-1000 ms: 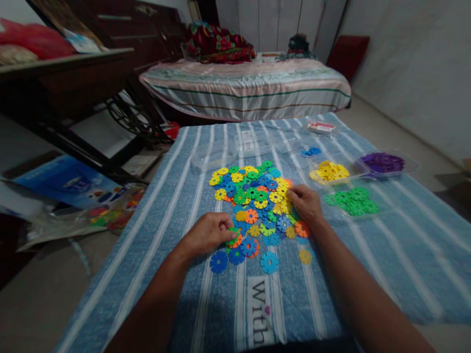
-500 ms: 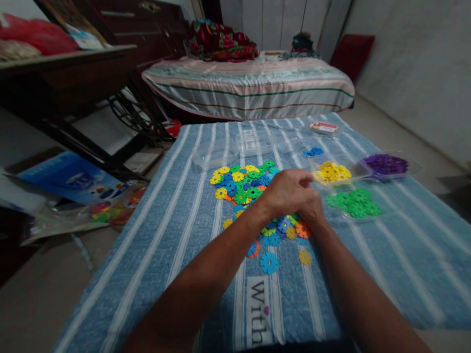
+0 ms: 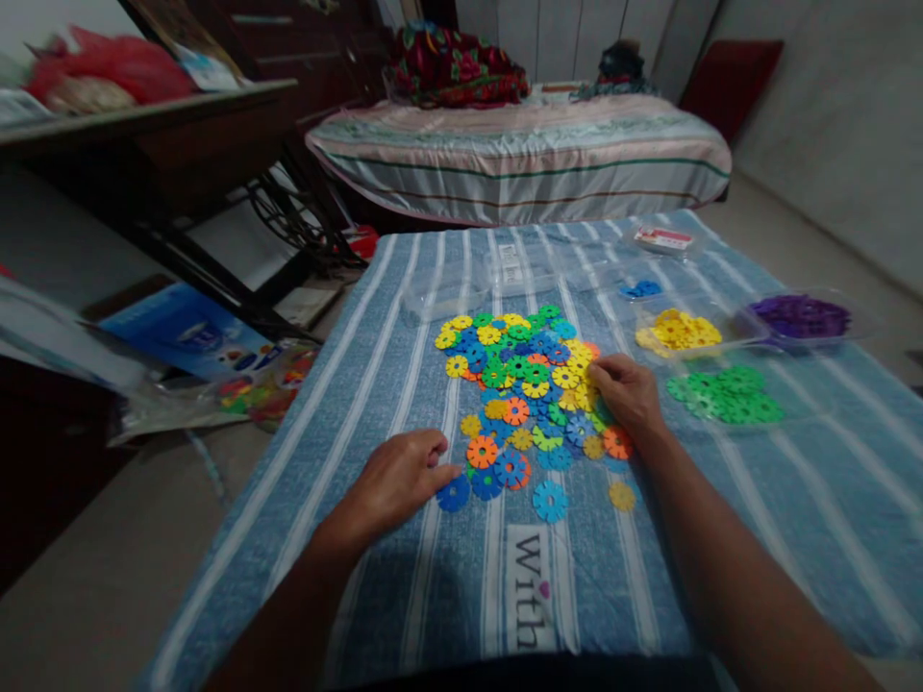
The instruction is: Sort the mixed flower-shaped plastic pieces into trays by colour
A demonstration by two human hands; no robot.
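A pile of flower-shaped plastic discs (image 3: 517,365) in mixed colours lies mid-table. My left hand (image 3: 400,478) is at its near left edge, thumb apart from the curled fingers. The thumb tip meets the rim of a dark blue disc (image 3: 454,492); an orange disc (image 3: 483,452) lies just beyond. At the pile's right side, my right hand (image 3: 629,392) is closed, thumb and fingers pinched at a cluster of yellow discs (image 3: 579,365). How many it grips is hidden.
Clear tubs right of the pile hold yellow discs (image 3: 682,330), green discs (image 3: 732,394), purple discs (image 3: 804,315) and a few blue discs (image 3: 640,288). Clear containers (image 3: 443,291) line the back. A labelled clear box (image 3: 663,239) sits at the far right. Beyond is a bed (image 3: 519,163).
My left hand has left my right hand and moved left and nearer to me, to the blue disc. The right hand stays by the pile. The view has shifted slightly.
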